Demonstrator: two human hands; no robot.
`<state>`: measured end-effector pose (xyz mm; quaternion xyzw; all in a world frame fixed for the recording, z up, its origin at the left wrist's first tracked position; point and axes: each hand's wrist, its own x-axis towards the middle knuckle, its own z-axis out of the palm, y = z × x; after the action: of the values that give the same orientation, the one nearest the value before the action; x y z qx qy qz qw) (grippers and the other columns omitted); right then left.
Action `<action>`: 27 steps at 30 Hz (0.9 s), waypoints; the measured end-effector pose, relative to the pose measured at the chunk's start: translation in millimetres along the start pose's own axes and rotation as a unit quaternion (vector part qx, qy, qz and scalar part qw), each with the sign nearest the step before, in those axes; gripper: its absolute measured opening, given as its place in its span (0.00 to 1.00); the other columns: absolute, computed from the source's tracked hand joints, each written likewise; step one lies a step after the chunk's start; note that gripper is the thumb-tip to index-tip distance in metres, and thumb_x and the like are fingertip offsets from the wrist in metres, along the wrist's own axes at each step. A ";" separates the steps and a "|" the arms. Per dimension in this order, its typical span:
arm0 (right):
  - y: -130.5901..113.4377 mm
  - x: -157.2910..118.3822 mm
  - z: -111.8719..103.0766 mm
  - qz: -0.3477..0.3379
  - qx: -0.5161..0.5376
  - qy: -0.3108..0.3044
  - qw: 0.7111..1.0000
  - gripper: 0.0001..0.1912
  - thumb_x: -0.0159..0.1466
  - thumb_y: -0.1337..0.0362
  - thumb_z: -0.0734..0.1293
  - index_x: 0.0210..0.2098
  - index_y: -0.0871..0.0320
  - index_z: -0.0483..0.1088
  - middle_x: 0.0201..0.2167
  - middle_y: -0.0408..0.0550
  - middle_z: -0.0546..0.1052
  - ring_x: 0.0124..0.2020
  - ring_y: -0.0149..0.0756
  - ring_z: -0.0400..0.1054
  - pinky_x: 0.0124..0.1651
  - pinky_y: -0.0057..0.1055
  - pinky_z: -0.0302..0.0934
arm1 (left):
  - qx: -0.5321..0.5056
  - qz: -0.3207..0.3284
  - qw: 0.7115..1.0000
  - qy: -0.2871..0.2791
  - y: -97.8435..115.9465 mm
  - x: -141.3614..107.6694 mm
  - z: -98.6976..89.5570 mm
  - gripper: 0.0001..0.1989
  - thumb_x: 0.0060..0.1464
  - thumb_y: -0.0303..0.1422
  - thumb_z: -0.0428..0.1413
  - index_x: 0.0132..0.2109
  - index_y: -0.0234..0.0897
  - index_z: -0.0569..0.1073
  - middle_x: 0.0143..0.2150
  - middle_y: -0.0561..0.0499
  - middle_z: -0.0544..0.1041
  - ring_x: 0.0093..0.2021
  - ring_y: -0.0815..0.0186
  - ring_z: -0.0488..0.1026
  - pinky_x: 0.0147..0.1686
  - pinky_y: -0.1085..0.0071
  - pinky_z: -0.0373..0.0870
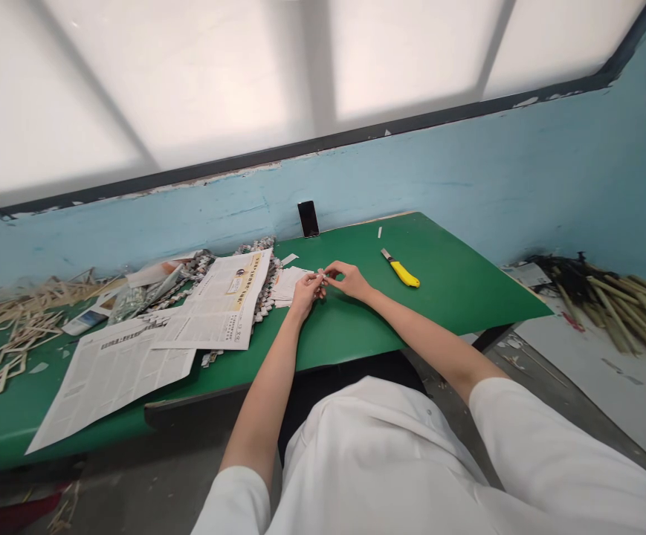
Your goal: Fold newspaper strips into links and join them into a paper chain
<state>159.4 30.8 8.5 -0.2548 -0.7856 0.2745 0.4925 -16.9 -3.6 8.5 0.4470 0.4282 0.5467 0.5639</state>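
My left hand (305,294) and my right hand (348,279) meet above the green tabletop (367,327). Between their pinched fingertips is a small piece of folded paper (321,274), mostly covered by the fingers. Just left of my left hand lies a pile of cut paper strips (285,285). A knife with a yellow handle (406,276) rests to the right of my right hand, its blade pointing to the back left.
Newspaper sheets (211,312) lie over woven folded-paper chains (264,301) at the left. A phone (308,219) leans against the blue wall. Bent wooden strips (15,327) cover the far left; bamboo sticks (635,305) lie on the right.
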 end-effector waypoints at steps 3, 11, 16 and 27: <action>-4.0 0.0 0.0 0.006 0.006 0.001 1.000 0.16 0.68 0.49 0.68 0.42 0.55 0.76 0.40 0.51 0.79 0.37 0.39 0.74 0.46 0.39 0.73 | 0.014 0.017 1.000 0.008 -0.3 0.2 1.1 0.27 0.44 0.47 0.72 0.40 0.35 0.71 0.29 0.53 0.77 0.22 0.71 0.71 0.23 0.73 0.67; 4.0 0.3 3.6 0.080 0.109 -0.028 0.990 0.19 0.66 0.49 0.69 0.49 0.55 0.71 0.39 0.48 0.79 0.35 0.38 0.76 0.42 0.37 0.73 | 0.109 0.081 0.991 0.006 -6.7 2.9 1.4 0.23 0.48 0.46 0.70 0.40 0.35 0.72 0.25 0.52 0.76 0.20 0.68 0.71 0.22 0.72 0.67; 21.3 4.2 5.6 0.133 0.125 -0.005 0.983 0.19 0.62 0.46 0.71 0.35 0.58 0.75 0.30 0.47 0.80 0.31 0.37 0.74 0.38 0.35 0.71 | 0.146 0.091 0.985 -0.018 -9.9 1.7 1.2 0.23 0.49 0.47 0.69 0.39 0.34 0.72 0.28 0.49 0.79 0.21 0.69 0.72 0.22 0.73 0.67; 31.3 11.6 1.2 0.152 0.070 0.028 0.985 0.18 0.58 0.49 0.72 0.30 0.59 0.79 0.27 0.49 0.81 0.27 0.37 0.72 0.32 0.33 0.67 | 0.139 0.081 0.987 -0.025 -9.6 1.0 4.0 0.22 0.49 0.46 0.69 0.38 0.35 0.71 0.26 0.49 0.78 0.21 0.70 0.71 0.22 0.74 0.66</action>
<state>157.9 60.9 -5.9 -0.3440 -0.7022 0.3934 0.4836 -10.8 -2.8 0.1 0.5679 0.4480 0.5140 0.4611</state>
